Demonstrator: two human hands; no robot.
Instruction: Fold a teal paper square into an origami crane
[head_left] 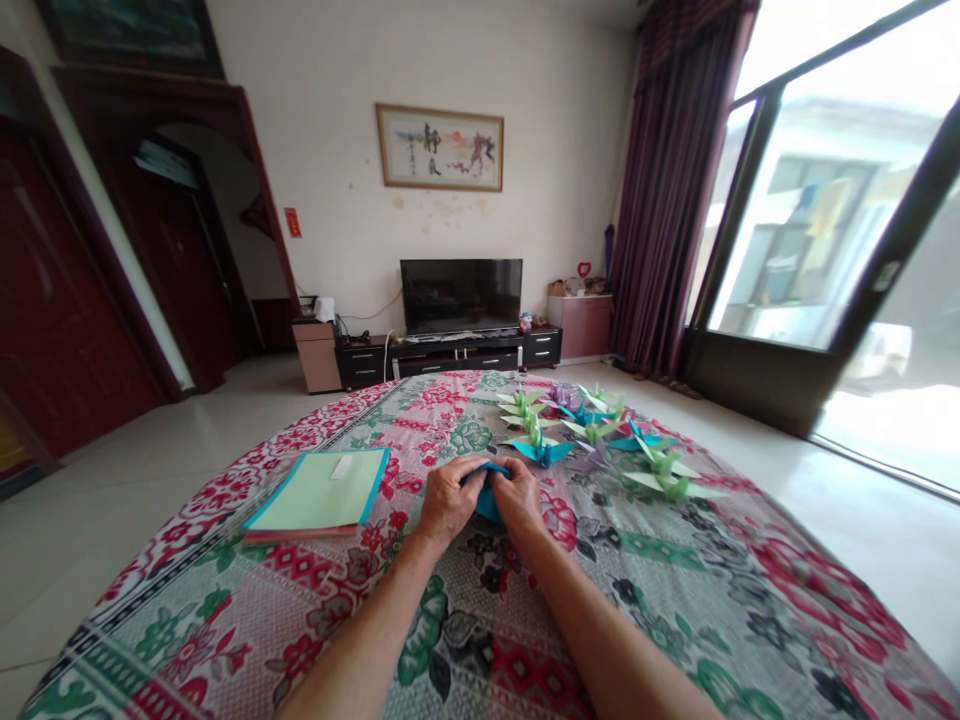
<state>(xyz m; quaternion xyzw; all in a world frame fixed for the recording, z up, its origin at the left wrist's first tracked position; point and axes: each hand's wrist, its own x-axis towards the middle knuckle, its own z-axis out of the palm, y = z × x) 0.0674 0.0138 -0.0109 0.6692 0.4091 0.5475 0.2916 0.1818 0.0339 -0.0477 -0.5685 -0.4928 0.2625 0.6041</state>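
Observation:
Both my hands meet over the middle of a round table covered in a floral cloth (675, 620). My left hand (448, 497) and my right hand (520, 494) are closed on a folded piece of blue paper (489, 497), fingers pinching its top edge. Just beyond the hands stands a finished blue paper crane (541, 450). Behind and to the right of it are several more folded cranes in green (667, 478), purple (592, 458) and blue.
A stack of coloured paper sheets (319, 492), green on top, lies left of my hands. Beyond the table are a tiled floor, a TV on a low dark cabinet (460, 296), dark wooden doors at the left and a large window at the right.

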